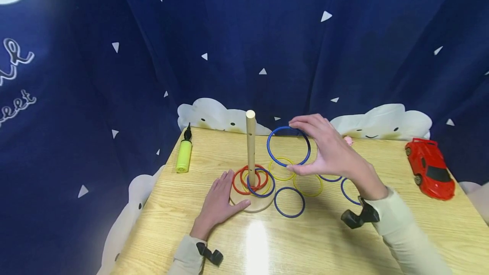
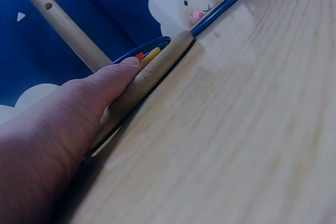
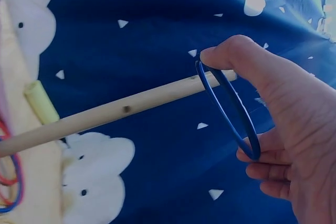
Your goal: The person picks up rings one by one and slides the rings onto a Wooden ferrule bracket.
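My right hand (image 1: 330, 150) holds a blue ring (image 1: 268, 150) in the air between thumb and fingertips, to the right of the upright wooden peg (image 1: 251, 143). In the right wrist view this ring (image 3: 247, 116) overlaps the peg's tip. Around the peg's foot, red rings (image 1: 234, 185), a blue ring (image 1: 274, 188) and some yellow lie loosely overlapping on the round wooden base (image 1: 256, 208). My left hand (image 1: 218, 200) rests against the base's left side, fingers extended. Its thumb (image 2: 118, 77) lies over the base's rim.
Right of the base, a blue ring (image 1: 276, 208), yellow rings (image 1: 321, 189) and other blue rings (image 1: 342, 190) lie on the table (image 1: 317, 245). A yellow-green hand pump (image 1: 184, 156) lies at the left. A red toy car (image 1: 429, 169) stands at the right, and a small pink object (image 1: 348, 140) at the back.
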Action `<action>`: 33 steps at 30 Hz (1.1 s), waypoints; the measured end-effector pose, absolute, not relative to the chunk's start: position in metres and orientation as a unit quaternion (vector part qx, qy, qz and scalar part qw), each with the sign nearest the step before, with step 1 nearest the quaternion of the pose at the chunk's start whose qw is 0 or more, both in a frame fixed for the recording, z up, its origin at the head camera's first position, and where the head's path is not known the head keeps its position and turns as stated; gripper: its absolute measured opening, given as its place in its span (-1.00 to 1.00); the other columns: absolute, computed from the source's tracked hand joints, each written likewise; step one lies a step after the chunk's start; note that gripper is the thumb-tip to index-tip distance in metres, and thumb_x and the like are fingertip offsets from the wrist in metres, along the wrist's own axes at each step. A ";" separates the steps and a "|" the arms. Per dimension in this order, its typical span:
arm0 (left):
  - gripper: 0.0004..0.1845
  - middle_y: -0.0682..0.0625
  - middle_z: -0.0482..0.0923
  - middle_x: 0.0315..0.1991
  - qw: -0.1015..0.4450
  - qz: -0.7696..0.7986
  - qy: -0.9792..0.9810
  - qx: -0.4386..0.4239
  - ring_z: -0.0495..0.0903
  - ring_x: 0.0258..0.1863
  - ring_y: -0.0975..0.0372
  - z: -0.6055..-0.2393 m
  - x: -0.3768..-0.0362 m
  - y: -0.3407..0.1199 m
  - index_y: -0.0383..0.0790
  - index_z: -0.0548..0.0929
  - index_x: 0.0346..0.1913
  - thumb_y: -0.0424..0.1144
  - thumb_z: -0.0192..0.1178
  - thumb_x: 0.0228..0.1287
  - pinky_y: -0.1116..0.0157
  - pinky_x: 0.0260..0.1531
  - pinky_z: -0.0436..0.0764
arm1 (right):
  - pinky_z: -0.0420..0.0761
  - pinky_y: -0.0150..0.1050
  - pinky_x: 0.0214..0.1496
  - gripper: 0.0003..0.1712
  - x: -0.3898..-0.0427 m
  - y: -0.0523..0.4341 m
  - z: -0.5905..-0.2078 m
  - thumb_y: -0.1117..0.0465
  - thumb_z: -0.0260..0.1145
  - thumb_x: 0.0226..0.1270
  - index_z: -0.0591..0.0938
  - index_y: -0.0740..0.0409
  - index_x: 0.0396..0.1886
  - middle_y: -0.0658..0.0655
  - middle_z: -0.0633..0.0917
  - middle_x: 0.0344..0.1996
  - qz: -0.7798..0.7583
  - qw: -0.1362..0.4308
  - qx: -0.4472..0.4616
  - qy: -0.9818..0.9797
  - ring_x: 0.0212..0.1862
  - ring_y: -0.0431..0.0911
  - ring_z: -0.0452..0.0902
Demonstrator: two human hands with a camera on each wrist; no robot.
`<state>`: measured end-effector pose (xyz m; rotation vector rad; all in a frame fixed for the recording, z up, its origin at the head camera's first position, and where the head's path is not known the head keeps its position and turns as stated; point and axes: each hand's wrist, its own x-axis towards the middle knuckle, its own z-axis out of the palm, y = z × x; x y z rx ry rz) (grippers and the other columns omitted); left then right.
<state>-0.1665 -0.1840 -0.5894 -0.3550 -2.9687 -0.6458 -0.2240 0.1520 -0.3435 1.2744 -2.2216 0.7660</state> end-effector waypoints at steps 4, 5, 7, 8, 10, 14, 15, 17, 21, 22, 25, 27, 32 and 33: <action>0.32 -0.05 -0.02 0.70 0.043 -0.214 -0.969 -0.118 -0.08 0.69 0.12 -0.589 -0.168 -0.185 -0.23 -0.02 0.70 0.70 -0.01 0.17 0.09 0.65 -0.04 | 0.42 0.07 0.24 0.08 -0.233 0.145 -0.324 -0.26 0.69 -0.24 0.61 0.25 0.27 0.18 0.64 0.21 0.292 0.252 0.476 -0.790 0.23 0.09 0.48; 0.32 -0.05 -0.02 0.70 0.043 -0.215 -0.969 -0.118 -0.08 0.69 0.12 -0.589 -0.168 -0.185 -0.23 -0.01 0.70 0.69 -0.01 0.17 0.09 0.65 -0.04 | 0.42 0.06 0.23 0.08 -0.234 0.143 -0.320 -0.26 0.69 -0.24 0.62 0.26 0.26 0.18 0.64 0.21 0.295 0.257 0.477 -0.787 0.22 0.09 0.48; 0.32 -0.05 -0.02 0.70 0.041 -0.213 -0.969 -0.118 -0.09 0.69 0.13 -0.589 -0.168 -0.185 -0.23 -0.02 0.70 0.70 -0.01 0.16 0.10 0.65 -0.04 | 0.41 0.04 0.23 0.08 -0.236 0.138 -0.312 -0.27 0.69 -0.25 0.63 0.27 0.25 0.18 0.65 0.20 0.298 0.266 0.481 -0.781 0.22 0.09 0.48; 0.32 -0.05 -0.02 0.70 0.041 -0.213 -0.969 -0.117 -0.10 0.69 0.13 -0.589 -0.168 -0.185 -0.23 -0.02 0.70 0.70 -0.02 0.16 0.10 0.65 -0.04 | 0.42 0.03 0.24 0.08 -0.237 0.136 -0.308 -0.27 0.68 -0.24 0.63 0.27 0.25 0.18 0.65 0.20 0.298 0.270 0.482 -0.778 0.22 0.09 0.48; 0.32 -0.04 -0.03 0.70 0.040 -0.212 -0.970 -0.116 -0.11 0.69 0.15 -0.589 -0.169 -0.185 -0.22 -0.03 0.70 0.70 -0.02 0.16 0.11 0.65 -0.05 | 0.42 0.02 0.24 0.08 -0.238 0.130 -0.300 -0.28 0.67 -0.24 0.63 0.28 0.25 0.19 0.66 0.19 0.298 0.276 0.486 -0.774 0.22 0.10 0.49; 0.32 -0.05 -0.04 0.70 0.041 -0.211 -0.969 -0.118 -0.09 0.69 0.12 -0.589 -0.170 -0.185 -0.22 -0.04 0.70 0.70 -0.03 0.17 0.10 0.65 -0.05 | 0.43 0.03 0.26 0.05 -0.243 0.122 -0.287 -0.25 0.68 -0.25 0.65 0.29 0.23 0.21 0.67 0.18 0.301 0.286 0.491 -0.766 0.21 0.11 0.50; 0.32 -0.05 -0.04 0.70 0.041 -0.210 -0.969 -0.119 -0.08 0.69 0.11 -0.588 -0.170 -0.185 -0.22 -0.04 0.70 0.70 -0.03 0.17 0.09 0.65 -0.05 | 0.42 0.04 0.26 0.05 -0.245 0.120 -0.285 -0.24 0.69 -0.26 0.65 0.29 0.23 0.21 0.67 0.18 0.302 0.286 0.491 -0.765 0.21 0.11 0.49; 0.31 -0.05 -0.04 0.70 0.042 -0.209 -0.970 -0.120 -0.07 0.69 0.09 -0.588 -0.170 -0.184 -0.22 -0.04 0.70 0.70 -0.04 0.17 0.09 0.65 -0.05 | 0.42 0.05 0.26 0.05 -0.247 0.118 -0.281 -0.21 0.70 -0.29 0.65 0.27 0.23 0.20 0.66 0.18 0.302 0.285 0.488 -0.768 0.22 0.10 0.48; 0.32 -0.04 -0.05 0.70 0.041 -0.207 -0.970 -0.118 -0.09 0.69 0.11 -0.587 -0.171 -0.184 -0.21 -0.04 0.70 0.71 -0.04 0.17 0.08 0.65 -0.05 | 0.41 0.08 0.26 0.06 -0.254 0.112 -0.278 -0.18 0.72 -0.32 0.65 0.26 0.24 0.18 0.65 0.20 0.300 0.278 0.483 -0.774 0.23 0.09 0.46; 0.32 -0.04 -0.04 0.70 0.042 -0.208 -0.970 -0.118 -0.09 0.69 0.11 -0.588 -0.170 -0.184 -0.21 -0.04 0.70 0.70 -0.04 0.17 0.08 0.65 -0.04 | 0.41 0.08 0.26 0.06 -0.255 0.110 -0.278 -0.18 0.73 -0.33 0.65 0.26 0.24 0.17 0.65 0.20 0.299 0.276 0.483 -0.775 0.24 0.08 0.46; 0.31 -0.05 -0.02 0.70 0.045 -0.210 -0.969 -0.119 -0.08 0.69 0.11 -0.588 -0.169 -0.184 -0.21 -0.03 0.70 0.70 -0.02 0.17 0.07 0.65 -0.02 | 0.42 0.09 0.28 0.08 -0.259 0.105 -0.280 -0.20 0.74 -0.33 0.65 0.25 0.24 0.17 0.64 0.21 0.297 0.268 0.483 -0.779 0.25 0.07 0.45; 0.31 -0.06 -0.02 0.70 0.045 -0.212 -0.969 -0.119 -0.09 0.69 0.11 -0.588 -0.169 -0.184 -0.21 -0.04 0.70 0.69 -0.02 0.17 0.06 0.65 -0.02 | 0.43 0.10 0.28 0.09 -0.261 0.102 -0.284 -0.22 0.74 -0.32 0.64 0.26 0.25 0.17 0.64 0.21 0.293 0.261 0.483 -0.783 0.26 0.06 0.45; 0.31 -0.08 -0.01 0.69 0.044 -0.215 -0.968 -0.118 -0.08 0.69 0.09 -0.588 -0.166 -0.184 -0.21 -0.03 0.70 0.69 -0.03 0.18 0.06 0.65 -0.03 | 0.47 0.10 0.26 0.07 -0.263 0.095 -0.302 -0.23 0.71 -0.27 0.64 0.28 0.23 0.17 0.65 0.19 0.287 0.242 0.487 -0.789 0.24 0.06 0.47; 0.31 -0.09 0.00 0.69 0.046 -0.216 -0.968 -0.119 -0.07 0.68 0.08 -0.589 -0.165 -0.184 -0.23 -0.02 0.70 0.69 -0.03 0.18 0.05 0.65 -0.02 | 0.47 0.10 0.26 0.06 -0.262 0.094 -0.307 -0.24 0.71 -0.26 0.63 0.28 0.23 0.16 0.65 0.19 0.287 0.236 0.487 -0.790 0.24 0.06 0.47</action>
